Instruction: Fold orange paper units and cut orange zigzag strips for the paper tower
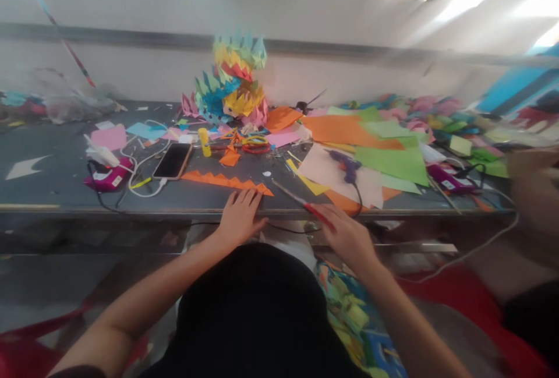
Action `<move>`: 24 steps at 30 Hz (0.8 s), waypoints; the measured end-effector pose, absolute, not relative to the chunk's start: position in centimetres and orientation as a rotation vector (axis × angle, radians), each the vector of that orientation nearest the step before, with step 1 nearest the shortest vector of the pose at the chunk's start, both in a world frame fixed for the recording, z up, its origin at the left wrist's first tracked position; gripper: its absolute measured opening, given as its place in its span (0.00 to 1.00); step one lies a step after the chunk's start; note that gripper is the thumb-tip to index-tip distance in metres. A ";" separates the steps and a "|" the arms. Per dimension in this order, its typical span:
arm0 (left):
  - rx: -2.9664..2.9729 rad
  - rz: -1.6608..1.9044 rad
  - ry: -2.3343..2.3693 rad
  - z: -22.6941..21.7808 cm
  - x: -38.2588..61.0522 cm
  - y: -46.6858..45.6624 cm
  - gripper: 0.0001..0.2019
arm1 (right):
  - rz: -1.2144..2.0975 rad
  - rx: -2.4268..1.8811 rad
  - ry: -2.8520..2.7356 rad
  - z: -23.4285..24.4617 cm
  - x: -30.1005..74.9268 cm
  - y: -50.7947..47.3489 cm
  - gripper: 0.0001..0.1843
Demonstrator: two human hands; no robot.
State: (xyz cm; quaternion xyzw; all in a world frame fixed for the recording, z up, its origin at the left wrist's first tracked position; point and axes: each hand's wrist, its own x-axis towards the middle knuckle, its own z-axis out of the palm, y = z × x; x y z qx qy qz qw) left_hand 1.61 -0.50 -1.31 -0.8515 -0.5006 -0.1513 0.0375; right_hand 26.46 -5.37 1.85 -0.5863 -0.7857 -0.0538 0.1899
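Along the near edge of the dark grey worktop (59, 189), I have the bare left hand (239, 216) laid over the right part of a long strip of folded orange paper with a zigzag far edge (220, 180). Its grip is slightly spread, palm down, the fingertips resting on the strip without pinching it. To the right, the bare right hand (351, 235) has its grip closed around the handle of a long red-handled tool with a thin greyish shaft (318, 215). I see the shaft slant left and away, its tip just beyond the strip's right end; whether they touch, I cannot tell.

By the strip's left end I make out a black-screened phone (173, 161) with a white cable (163, 183) plugged in. Farther back rises a pile of pointed, multicoloured folded paper (233, 89), a small yellow cylinder (204, 141) on its near side. Over to the right, a purplish glue gun (348, 167) lies on a pale pink paper sheet (318, 167), left of a bright green paper sheet (395, 162).
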 end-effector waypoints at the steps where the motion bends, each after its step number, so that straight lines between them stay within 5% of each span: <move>1: -2.615 -0.466 -1.537 -1.4 1.6 -0.5 0.28 | -0.224 -1.644 -2.245 1.9 26.8 -5.8 0.23; 24: -2.639 -0.483 -1.514 -1.3 1.4 0.0 0.27 | -0.491 -1.576 -2.488 2.3 27.2 -6.2 0.28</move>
